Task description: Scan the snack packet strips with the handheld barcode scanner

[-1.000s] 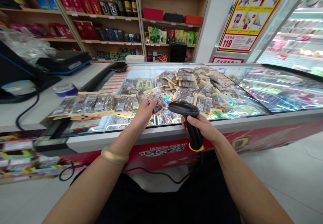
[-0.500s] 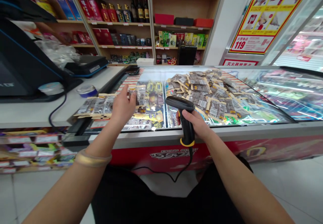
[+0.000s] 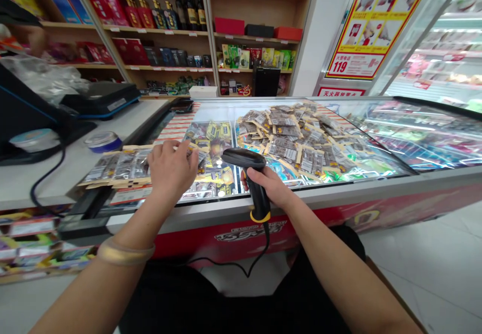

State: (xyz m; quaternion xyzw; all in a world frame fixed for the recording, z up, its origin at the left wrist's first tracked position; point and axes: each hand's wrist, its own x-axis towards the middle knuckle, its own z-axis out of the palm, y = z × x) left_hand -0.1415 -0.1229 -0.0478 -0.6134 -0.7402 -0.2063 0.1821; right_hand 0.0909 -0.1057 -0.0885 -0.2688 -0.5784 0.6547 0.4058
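My right hand (image 3: 268, 183) is wrapped around the grip of a black and yellow barcode scanner (image 3: 259, 193). The scanner's head points left, and its cable hangs below. My left hand (image 3: 172, 168) is palm down with curled fingers on a small clear snack packet (image 3: 202, 160), which sticks out to the right of the fingers. Part of that packet is hidden. Left of this hand lies a row of similar packets (image 3: 113, 167) at the freezer's left end. A loose heap of the same packets (image 3: 289, 130) covers the middle of the glass top.
The glass-topped freezer (image 3: 320, 186) spans the view, with wrapped goods under its glass. On the left counter stand a round blue-rimmed tape roll (image 3: 103, 141), a black scale (image 3: 101, 98) and a plastic bag (image 3: 45, 80). Another person's blurred hand (image 3: 36, 40) is at upper left.
My left hand has moved left and down with the packet, toward the row, and its fingers now curl lower. The scanner stays in my right hand. The view has turned slightly right.
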